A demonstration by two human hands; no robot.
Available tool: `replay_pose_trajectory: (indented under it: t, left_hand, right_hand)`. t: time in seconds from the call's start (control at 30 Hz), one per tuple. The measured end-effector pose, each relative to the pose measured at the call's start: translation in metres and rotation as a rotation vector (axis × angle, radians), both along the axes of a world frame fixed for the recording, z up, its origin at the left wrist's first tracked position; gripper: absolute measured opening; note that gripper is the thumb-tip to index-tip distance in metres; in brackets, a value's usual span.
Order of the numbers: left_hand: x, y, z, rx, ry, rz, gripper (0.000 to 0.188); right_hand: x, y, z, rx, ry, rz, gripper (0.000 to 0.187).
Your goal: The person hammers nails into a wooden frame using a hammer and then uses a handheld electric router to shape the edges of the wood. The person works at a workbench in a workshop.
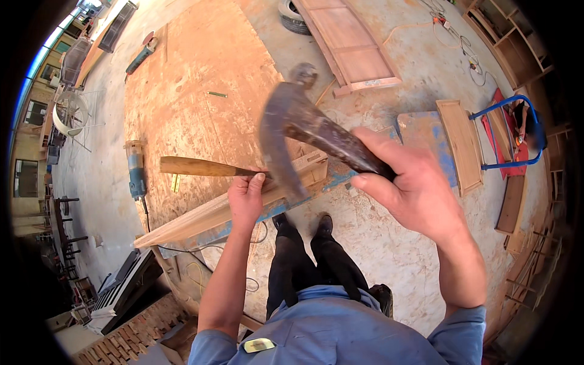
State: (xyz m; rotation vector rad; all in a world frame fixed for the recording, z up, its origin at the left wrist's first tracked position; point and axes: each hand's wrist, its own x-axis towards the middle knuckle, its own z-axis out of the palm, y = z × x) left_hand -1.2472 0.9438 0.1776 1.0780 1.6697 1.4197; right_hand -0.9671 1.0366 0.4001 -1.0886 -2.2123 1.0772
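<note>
My right hand (413, 182) is wrapped round the dark handle of a claw hammer (328, 140), raised above the work, its head slightly blurred. My left hand (245, 201) pinches a wooden-handled chisel (198, 166) close to its dark metal part. The handle sticks out to the left; the blade end is hidden behind my fingers and the hammer head. Below my left hand, a long pale wooden piece (191, 219) lies along the near edge of the plywood-topped table (201, 73). Its right end shows beneath the hammer.
On the table lie a blue power tool (135, 170), its cord running off the near edge, an angle grinder (142, 56) and a small green stick (217, 94). Wooden panels (347, 42) stand beyond. At right are another panel (459, 146) and a blue tubular frame (511, 164) near a person.
</note>
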Motion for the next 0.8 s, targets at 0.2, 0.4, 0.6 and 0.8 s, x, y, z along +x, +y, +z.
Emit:
replay_pose_trajectory:
  t: [0.2, 0.4, 0.6, 0.8]
  left_hand:
    - [-0.002, 0.027, 0.015, 0.083, -0.281, -0.012, 0.013]
    - [0.008, 0.043, 0.009, 0.080, -0.242, -0.225, 0.015]
    - [0.039, 0.039, 0.010, 0.020, -0.329, -0.152, 0.024]
    - [0.046, 0.034, 0.004, 0.038, -0.316, -0.133, 0.028]
  right_hand:
    - [0.069, -0.048, -0.078, -0.393, -0.002, -0.418, 0.047]
    - [0.105, -0.099, -0.131, -0.742, 0.026, -0.657, 0.049]
    - [0.121, -0.126, -0.147, -0.823, 0.044, -0.696, 0.047]
    - [0.122, -0.127, -0.151, -0.855, 0.036, -0.699, 0.048]
